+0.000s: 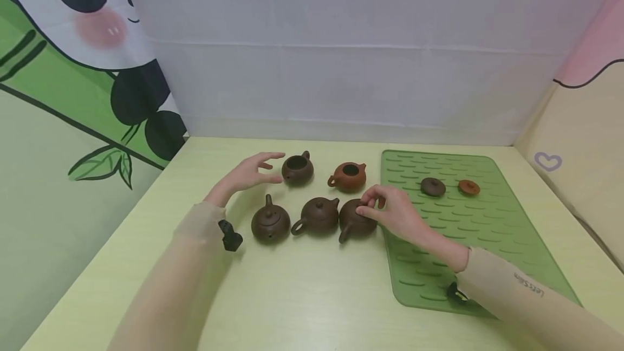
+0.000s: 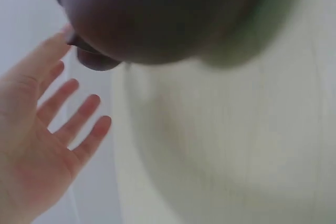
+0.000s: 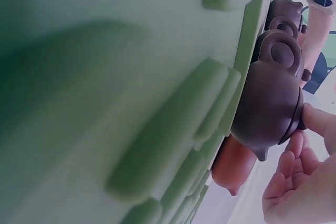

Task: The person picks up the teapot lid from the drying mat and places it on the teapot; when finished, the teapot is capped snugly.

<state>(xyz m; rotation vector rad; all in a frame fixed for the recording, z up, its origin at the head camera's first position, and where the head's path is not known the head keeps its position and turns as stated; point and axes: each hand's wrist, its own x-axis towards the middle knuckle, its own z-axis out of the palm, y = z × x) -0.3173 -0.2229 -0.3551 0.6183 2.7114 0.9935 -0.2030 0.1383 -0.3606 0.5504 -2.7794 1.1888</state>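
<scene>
At the right end of the front row, a dark brown teapot (image 1: 352, 225) wears its lid. My right hand (image 1: 398, 214) pinches that lid's knob between thumb and fingertips; the right wrist view also has this round teapot (image 3: 266, 102) under the hand (image 3: 304, 182). At the back left stands a dark teapot without a lid (image 1: 298, 175). Beside it, my left hand (image 1: 244, 174) has its fingers spread and holds nothing. From the left wrist view I cannot tell whether the left hand (image 2: 39, 156) touches a teapot.
A lidless reddish teapot (image 1: 352, 180) stands at the back. Two lidded dark teapots, one left (image 1: 271, 227) and one central (image 1: 319, 220), share the front row. On the green mat (image 1: 468, 264) lie a dark lid (image 1: 433, 187) and a reddish lid (image 1: 469, 187).
</scene>
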